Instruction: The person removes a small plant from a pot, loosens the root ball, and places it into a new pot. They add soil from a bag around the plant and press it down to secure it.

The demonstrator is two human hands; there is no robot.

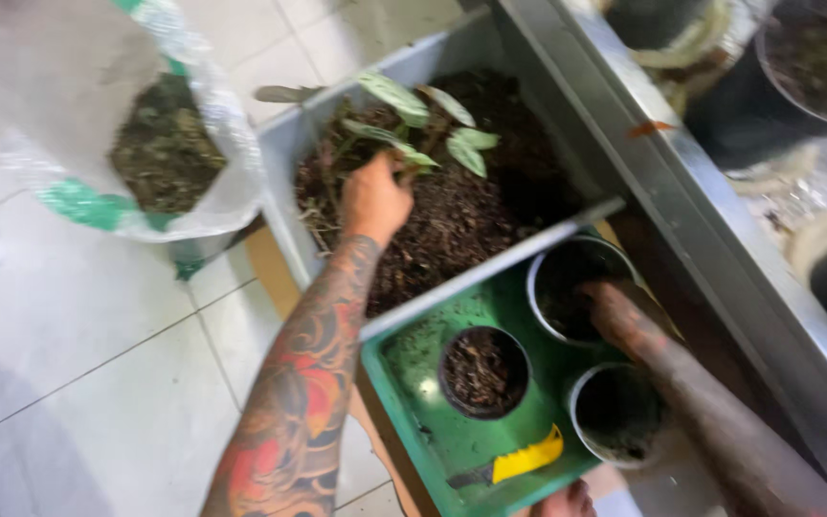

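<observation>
While the left hand is closed around the stems of a small green leafy plant, the plant sits in dark soil inside a grey rectangular plastic tub. The right hand reaches into a round pot in the green plastic tray; blurred, grip cannot be told. A yellow-handled knife lies in the tray.

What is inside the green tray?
The green tray holds three pots with dark soil, a yellow tool and spilled soil. The right arm reaches into the back pot, covering part of it; its hand is hidden.
</observation>
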